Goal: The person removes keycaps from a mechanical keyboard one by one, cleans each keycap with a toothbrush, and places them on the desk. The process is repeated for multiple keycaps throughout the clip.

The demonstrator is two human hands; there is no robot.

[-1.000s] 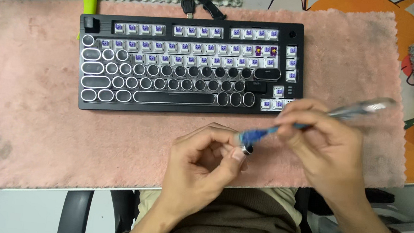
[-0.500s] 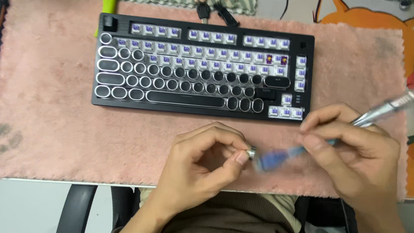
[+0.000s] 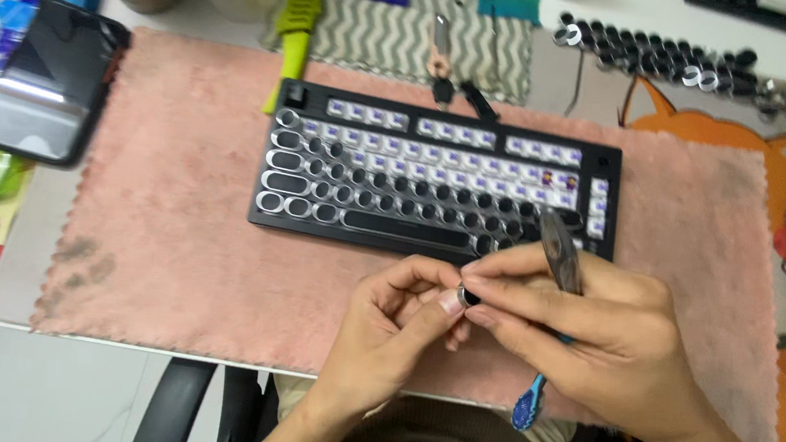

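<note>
Left hand (image 3: 393, 330) pinches a small round black keycap (image 3: 469, 297) at its fingertips, above the front edge of the pink mat (image 3: 165, 229). Right hand (image 3: 591, 338) touches the same keycap with its fingertips and grips a brush (image 3: 560, 264), blue end toward the person. A black keyboard (image 3: 435, 177), partly fitted with round caps, lies mid-mat just behind both hands. A phone (image 3: 50, 82) rests off the mat's left rear corner.

2 hands (image 3: 402, 331); 1 keyboard (image 3: 435, 173); 1 phone (image 3: 50, 82); 1 toothbrush (image 3: 528, 408); 1 pink mat (image 3: 155, 229)
</note>
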